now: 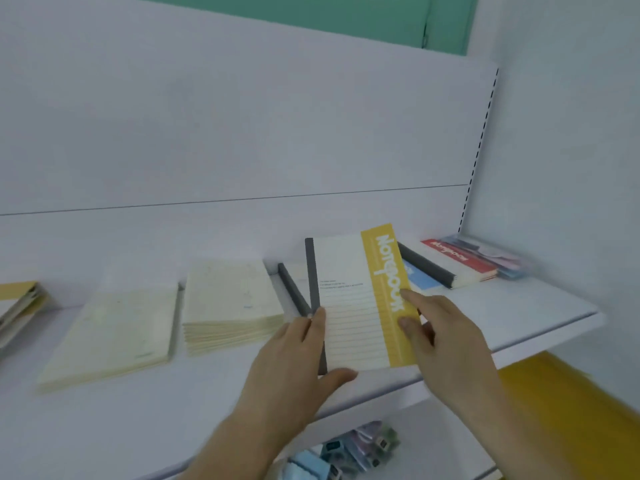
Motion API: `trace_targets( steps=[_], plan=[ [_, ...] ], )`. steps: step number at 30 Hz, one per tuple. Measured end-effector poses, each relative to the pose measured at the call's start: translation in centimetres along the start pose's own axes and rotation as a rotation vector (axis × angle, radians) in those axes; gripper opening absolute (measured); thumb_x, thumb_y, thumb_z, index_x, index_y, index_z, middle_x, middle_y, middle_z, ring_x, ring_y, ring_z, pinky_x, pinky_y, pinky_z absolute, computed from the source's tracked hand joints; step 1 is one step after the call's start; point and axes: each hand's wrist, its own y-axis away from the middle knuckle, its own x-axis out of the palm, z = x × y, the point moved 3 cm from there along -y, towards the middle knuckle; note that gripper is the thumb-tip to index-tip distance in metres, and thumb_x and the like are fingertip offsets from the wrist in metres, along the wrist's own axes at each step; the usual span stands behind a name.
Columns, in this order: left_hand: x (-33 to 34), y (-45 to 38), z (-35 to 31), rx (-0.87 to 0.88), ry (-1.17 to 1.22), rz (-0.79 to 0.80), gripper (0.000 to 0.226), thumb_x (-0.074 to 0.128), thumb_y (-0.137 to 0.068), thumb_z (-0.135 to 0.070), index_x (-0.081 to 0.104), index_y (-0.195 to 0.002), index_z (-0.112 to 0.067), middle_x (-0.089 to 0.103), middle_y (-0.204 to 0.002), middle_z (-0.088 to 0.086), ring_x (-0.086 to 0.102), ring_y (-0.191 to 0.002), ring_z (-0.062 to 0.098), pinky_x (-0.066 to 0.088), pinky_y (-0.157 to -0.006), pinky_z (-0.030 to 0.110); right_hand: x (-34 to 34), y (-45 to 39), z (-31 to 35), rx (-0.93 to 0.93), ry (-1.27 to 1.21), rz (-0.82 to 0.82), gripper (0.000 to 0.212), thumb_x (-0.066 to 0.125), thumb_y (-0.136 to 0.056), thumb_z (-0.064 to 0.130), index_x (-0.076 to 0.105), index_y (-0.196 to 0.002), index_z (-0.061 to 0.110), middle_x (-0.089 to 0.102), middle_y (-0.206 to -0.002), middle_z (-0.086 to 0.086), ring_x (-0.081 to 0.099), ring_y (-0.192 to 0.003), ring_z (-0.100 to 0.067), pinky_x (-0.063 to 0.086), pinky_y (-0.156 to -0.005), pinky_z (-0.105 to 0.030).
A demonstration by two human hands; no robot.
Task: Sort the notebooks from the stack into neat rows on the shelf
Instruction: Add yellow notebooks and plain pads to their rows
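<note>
Holding a yellow notebook (360, 299) over the white shelf (519, 306), the two hands work close together. The left hand (298, 355) grips the grey spine edge, with a fingertip on the cover and the thumb curled under the bottom corner. The right hand (446, 337) has its fingers (407, 322) fairly straight, and two fingertips press on the yellow strip with the big word on it. Just past the left fingers, another notebook with a grey spine (292, 292) peeks out from under the yellow one, and most of it is hidden. Further out on the left-hand side lie two cream stacks: one stack of cream notebooks (232, 303) near the left fingers, and a flatter cream stack (110, 337) beyond it. At the very edge on that side sits a yellow-edged thing (20, 306) that is cut off, so I cannot tell what it is. Just past the right fingertips lies a blue notebook (420, 278), mostly covered. Beyond it lies a red notebook (457, 261) on a thick pile with a grey spine. After that sits a clear packet (498, 259) with pale pink and blue things inside, too blurry to count. Below the wrists, under the shelf, a lower shelf holds a heap of small pastel things (349, 448), also too blurry to name. I count four notebooks with grey spines or coloured covers and two cream stacks.
</note>
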Motion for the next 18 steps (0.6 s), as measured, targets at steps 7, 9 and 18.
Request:
trace_targets(
  steps=[7, 9, 18],
  plan=[
    [1.2, -6.2, -1.0, -0.059, -0.308, 0.007, 0.105, 0.004, -0.075, -0.081, 0.035, -0.153, -0.019, 0.062, -0.132, -0.006, 0.051, -0.121, 0.02, 0.04, -0.101, 0.034, 0.4, -7.1, -3.5, -0.281, 0.267, 0.257, 0.073, 0.051, -0.088, 0.064, 0.045, -0.144, 0.018, 0.048, -0.14, 0.0, 0.04, -0.132, -0.021, 0.035, -0.107, -0.033],
    [1.4, -7.6, -0.2, -0.094, -0.357, 0.032, 0.097, 0.008, -0.077, -0.081, 0.039, -0.147, -0.023, 0.062, -0.127, -0.007, 0.051, -0.119, 0.02, 0.038, -0.099, 0.034, 1.3, -8.8, -3.7, -0.331, 0.341, 0.371, 0.093, 0.041, -0.08, 0.08, 0.029, -0.151, 0.021, 0.033, -0.15, 0.004, 0.023, -0.142, -0.017, 0.019, -0.116, -0.029],
    [3.4, -11.1, 2.8, -0.206, -0.429, 0.198, 0.061, 0.035, -0.092, -0.074, 0.055, -0.114, -0.02, 0.065, -0.113, 0.001, 0.054, -0.113, 0.022, 0.032, -0.107, 0.038, 7.3, -13.7, -5.3, -0.412, 0.29, 0.532, 0.092, 0.047, -0.081, 0.076, 0.026, -0.153, 0.022, 0.028, -0.156, 0.006, 0.013, -0.146, -0.012, 0.011, -0.116, -0.023]
  ],
)
